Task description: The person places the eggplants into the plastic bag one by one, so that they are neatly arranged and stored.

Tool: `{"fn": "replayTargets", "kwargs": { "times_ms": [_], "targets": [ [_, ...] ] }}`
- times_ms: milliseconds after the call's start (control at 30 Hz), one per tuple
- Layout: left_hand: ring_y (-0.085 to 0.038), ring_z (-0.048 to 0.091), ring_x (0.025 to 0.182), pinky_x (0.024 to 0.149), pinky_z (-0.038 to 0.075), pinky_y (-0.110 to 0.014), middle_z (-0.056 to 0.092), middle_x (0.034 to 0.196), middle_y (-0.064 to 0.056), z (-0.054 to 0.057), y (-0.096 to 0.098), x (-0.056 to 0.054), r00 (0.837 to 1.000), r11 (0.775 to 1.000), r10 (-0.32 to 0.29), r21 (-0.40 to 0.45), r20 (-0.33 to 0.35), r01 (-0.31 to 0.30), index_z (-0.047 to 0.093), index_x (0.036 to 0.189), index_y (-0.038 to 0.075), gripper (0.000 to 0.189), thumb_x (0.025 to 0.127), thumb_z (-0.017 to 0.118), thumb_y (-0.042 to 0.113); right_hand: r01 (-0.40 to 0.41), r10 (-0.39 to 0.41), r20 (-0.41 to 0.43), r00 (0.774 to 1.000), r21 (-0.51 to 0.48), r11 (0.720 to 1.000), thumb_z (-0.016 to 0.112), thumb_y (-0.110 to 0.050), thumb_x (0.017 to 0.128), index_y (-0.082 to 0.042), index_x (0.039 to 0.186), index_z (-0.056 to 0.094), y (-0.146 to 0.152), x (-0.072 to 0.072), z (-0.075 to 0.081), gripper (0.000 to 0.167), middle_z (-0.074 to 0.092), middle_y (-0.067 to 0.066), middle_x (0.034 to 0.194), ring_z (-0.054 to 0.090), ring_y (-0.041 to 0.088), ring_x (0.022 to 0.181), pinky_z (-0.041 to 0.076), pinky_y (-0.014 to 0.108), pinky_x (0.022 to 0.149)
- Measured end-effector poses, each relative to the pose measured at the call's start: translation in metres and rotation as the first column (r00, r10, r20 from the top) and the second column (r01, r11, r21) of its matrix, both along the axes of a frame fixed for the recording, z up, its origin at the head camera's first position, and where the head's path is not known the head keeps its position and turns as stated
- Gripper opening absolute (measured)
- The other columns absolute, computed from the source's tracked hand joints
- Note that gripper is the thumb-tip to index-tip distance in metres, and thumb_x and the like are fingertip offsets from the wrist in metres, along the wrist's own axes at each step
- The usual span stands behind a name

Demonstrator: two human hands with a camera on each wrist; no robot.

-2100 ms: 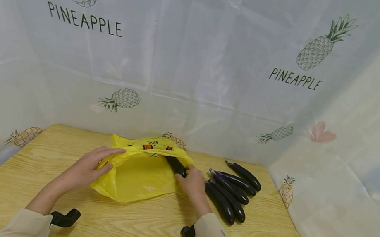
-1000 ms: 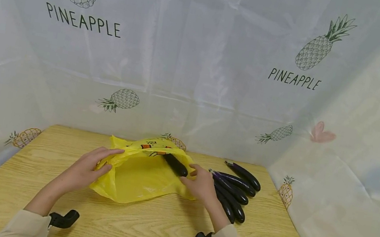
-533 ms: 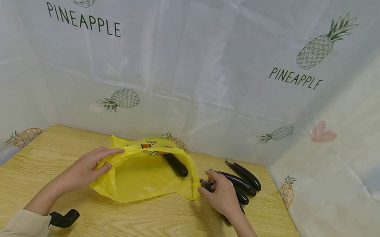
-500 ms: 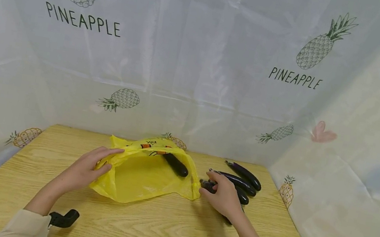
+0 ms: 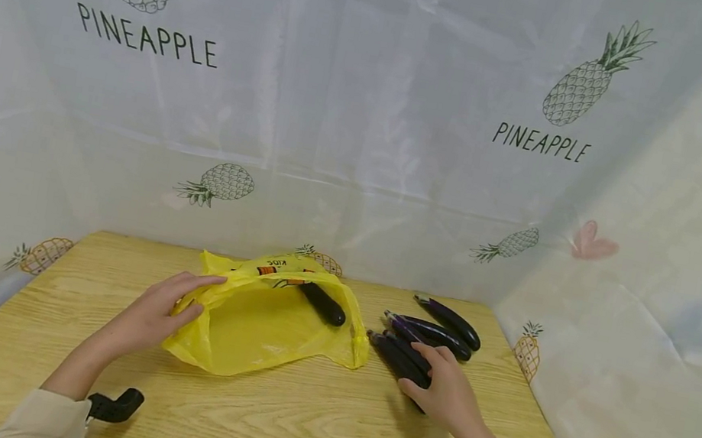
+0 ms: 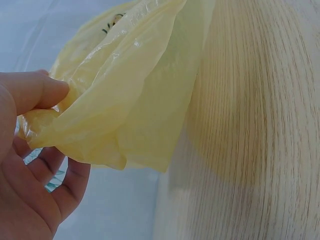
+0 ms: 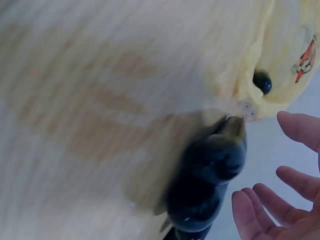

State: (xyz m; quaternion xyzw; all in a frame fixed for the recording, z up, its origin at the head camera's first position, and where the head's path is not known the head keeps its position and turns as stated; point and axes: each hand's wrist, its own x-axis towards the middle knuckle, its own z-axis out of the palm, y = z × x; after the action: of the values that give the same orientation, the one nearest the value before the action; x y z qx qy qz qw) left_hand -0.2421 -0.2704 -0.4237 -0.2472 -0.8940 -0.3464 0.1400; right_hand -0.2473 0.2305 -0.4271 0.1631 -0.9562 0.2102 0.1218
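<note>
A yellow plastic bag [image 5: 265, 332] lies on its side with its mouth spread towards me, and one eggplant [image 5: 325, 306] is inside. My left hand [image 5: 151, 309] pinches the bag's left rim; in the left wrist view the thumb and fingers grip the crumpled yellow film [image 6: 125, 95]. To the right of the bag, several dark eggplants [image 5: 394, 352] lie side by side. Over the nearest ones is my right hand [image 5: 446, 394]. Its fingers are spread and loosely bent in the right wrist view, beside an eggplant [image 7: 200, 175] but not curled round it. Parts of those eggplants are hidden behind the hand.
All this is on a wood-grain table [image 5: 240, 425]. Another eggplant [image 5: 448, 322] lies farthest back on the right. Pale sheets with pineapple prints [image 5: 338, 131] hang behind the table and along both sides.
My right hand has come away from the eggplant in the bag and the bag's right rim, moving right and nearer to me, over the loose eggplants. The left hand keeps its grip on the bag.
</note>
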Motion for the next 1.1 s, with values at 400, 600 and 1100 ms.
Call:
{"fn": "replayTargets", "kwargs": {
  "times_ms": [400,600,1100],
  "targets": [
    [-0.034,0.059,0.131,0.094,0.053,-0.053,0.059,0.149,-0.008,-0.002,-0.001,0.001,1.0,1.0,0.009,-0.008,-0.001,-0.009,0.049,0.16,0.02,0.057,0.106,0.065,0.006,0.024,-0.024,0.033,0.999,0.012,1.0,0.093,-0.023,0.084,-0.007,0.139,0.069,0.014,0.005,-0.012,0.062,0.066,0.012,0.116,0.048,0.009,0.072,0.045,0.028,0.063],
    [-0.033,0.06,0.129,0.093,0.053,-0.05,0.06,0.149,-0.008,-0.002,0.0,0.002,1.0,1.0,0.008,-0.012,-0.008,-0.008,0.05,0.16,0.02,0.057,0.106,0.065,0.005,0.022,-0.022,0.037,0.999,0.011,1.0,0.093,-0.022,0.084,-0.008,0.137,0.07,0.016,0.005,-0.017,0.06,0.067,0.009,0.113,0.048,0.007,0.071,0.045,0.027,0.062],
    [-0.037,0.059,0.133,0.097,0.052,-0.059,0.061,0.148,-0.011,-0.002,0.0,0.0,1.0,1.0,-0.004,-0.018,-0.029,0.004,0.051,0.159,0.015,0.057,0.105,0.065,0.001,0.017,-0.018,0.062,0.998,0.023,1.0,0.096,-0.019,0.079,-0.009,0.128,0.075,0.013,0.006,-0.019,0.054,0.069,0.004,0.103,0.051,0.01,0.071,0.045,0.028,0.061]
  ]
}}
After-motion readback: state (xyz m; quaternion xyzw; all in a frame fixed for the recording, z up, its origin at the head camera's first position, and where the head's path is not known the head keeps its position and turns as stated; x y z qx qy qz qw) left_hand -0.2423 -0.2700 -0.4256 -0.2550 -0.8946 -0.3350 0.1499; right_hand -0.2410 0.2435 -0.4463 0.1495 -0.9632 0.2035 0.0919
